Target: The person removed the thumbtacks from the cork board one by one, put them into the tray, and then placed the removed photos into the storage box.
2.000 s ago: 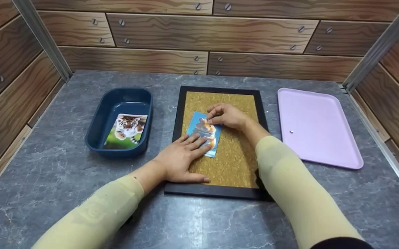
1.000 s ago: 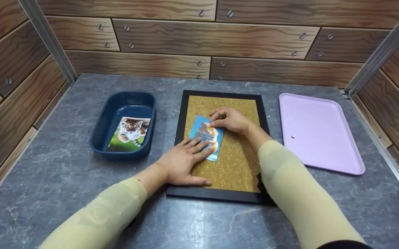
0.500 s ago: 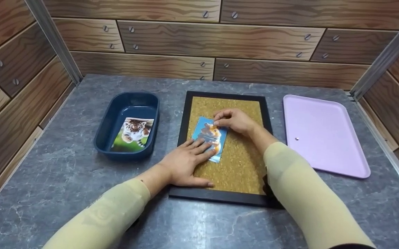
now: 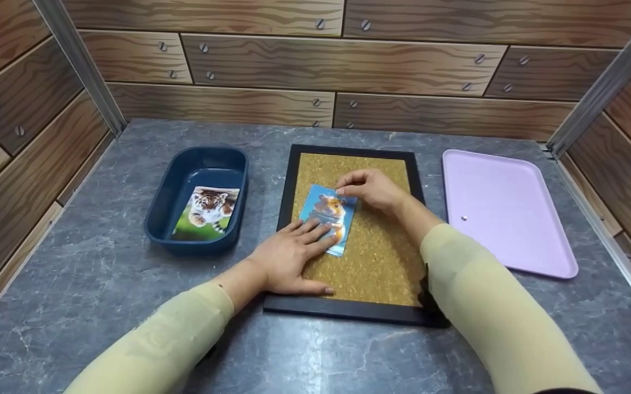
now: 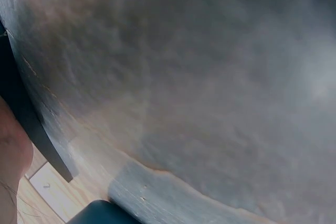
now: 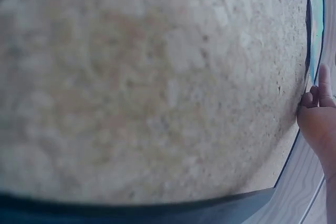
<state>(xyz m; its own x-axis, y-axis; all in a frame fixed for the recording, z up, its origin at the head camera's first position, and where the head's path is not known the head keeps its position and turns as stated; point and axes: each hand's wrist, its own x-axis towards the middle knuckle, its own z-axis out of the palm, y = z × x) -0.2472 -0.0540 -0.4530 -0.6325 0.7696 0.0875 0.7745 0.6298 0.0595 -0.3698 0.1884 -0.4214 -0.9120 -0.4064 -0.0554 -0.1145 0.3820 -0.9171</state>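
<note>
A blue photo card of a hamster [image 4: 329, 205] lies on a black-framed cork board [image 4: 367, 273] in the head view. My left hand [image 4: 288, 260] rests flat with spread fingers across the card's lower left part, its thumb on the cork. At the card's upper right corner my right hand [image 4: 373, 190] has its thumb and index finger pinched together on a tiny thing, mostly hidden by the fingertips. The right wrist view shows the curled fingers of the right hand [image 6: 315, 108] at the card's edge [image 6: 316, 30].
A dark blue bin [image 4: 154, 232] stands left of the board, with a tiger photo [image 4: 206, 213] inside. To the right lies a lilac tray [image 4: 512, 219] bearing one small shiny pin-like piece [image 4: 463, 218]. Wood-patterned walls [image 4: 315, 60] enclose the grey table [image 4: 102, 230].
The right hand's fingertips have shifted slightly right, toward the card's upper right corner, uncovering more of the hamster. The left hand stays in place; the head view has shifted a little.
</note>
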